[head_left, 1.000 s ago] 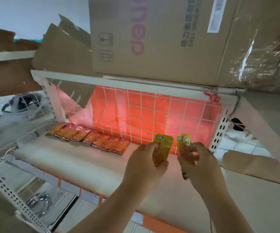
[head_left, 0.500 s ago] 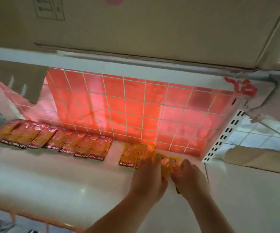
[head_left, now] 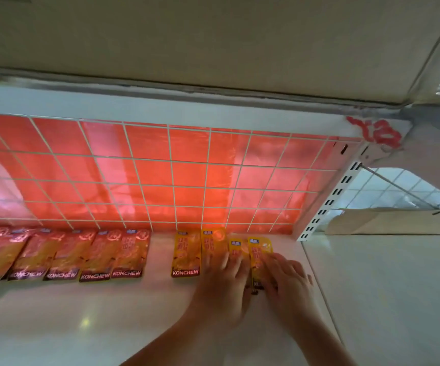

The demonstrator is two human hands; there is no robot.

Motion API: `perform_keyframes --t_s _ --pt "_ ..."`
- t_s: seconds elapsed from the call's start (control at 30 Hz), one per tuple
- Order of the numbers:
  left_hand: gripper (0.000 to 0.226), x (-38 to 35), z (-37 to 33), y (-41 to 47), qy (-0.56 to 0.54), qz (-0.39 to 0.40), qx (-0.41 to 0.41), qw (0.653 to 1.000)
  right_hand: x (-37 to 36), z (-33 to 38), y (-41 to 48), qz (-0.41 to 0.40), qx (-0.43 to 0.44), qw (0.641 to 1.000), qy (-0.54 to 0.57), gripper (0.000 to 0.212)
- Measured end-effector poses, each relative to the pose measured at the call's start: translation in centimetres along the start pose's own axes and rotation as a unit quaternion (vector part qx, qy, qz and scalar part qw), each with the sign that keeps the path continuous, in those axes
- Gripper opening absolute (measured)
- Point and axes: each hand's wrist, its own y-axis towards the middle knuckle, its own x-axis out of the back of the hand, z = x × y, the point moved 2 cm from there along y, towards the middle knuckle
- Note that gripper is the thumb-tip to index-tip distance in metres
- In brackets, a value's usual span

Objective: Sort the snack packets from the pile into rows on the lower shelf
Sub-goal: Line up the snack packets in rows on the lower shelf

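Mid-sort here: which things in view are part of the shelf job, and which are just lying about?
Job: red foil snack packets in a row; yellow foil snack packets; white lower shelf; left hand and right hand, flat on the yellow ones.
Lying about: brown cardboard box overhead; flat cardboard sheet at right; red wire-grid back panel.

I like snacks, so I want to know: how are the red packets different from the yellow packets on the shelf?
The red packets are orange-red, the yellow packets bright yellow. The red packets lie on the left, untouched; the yellow packets lie on the right, partly under the left hand and right hand. Red packets outnumber the four yellow packets. Both lie flat on the shelf and say KONCHEW.
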Motion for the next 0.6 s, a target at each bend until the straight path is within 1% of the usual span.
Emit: perform_keyframes --t_s 0.13,0.3,0.43,0.6 --pt "0.062 0.0 0.5 1.2 0.011 0.044 0.033 0.998 -0.6 -0.1 0.7 0.007 -0.014 1.0 -0.02 0.047" --pt "0.061 0.2 0.6 1.2 -0.008 0.029 0.066 0.997 -0.9 -0.4 1.6 0.035 -0.02 0.999 -0.028 0.05" --pt "0.062 0.1 0.7 1.1 -0.004 0.034 0.073 0.997 -1.0 -0.5 1.4 0.025 -0.015 0.999 -0.026 0.041" --pt "0.063 -0.1 0.8 1.2 -0.004 0.034 0.074 0.997 -1.1 -0.5 1.4 0.011 -0.005 0.999 -0.031 0.04"
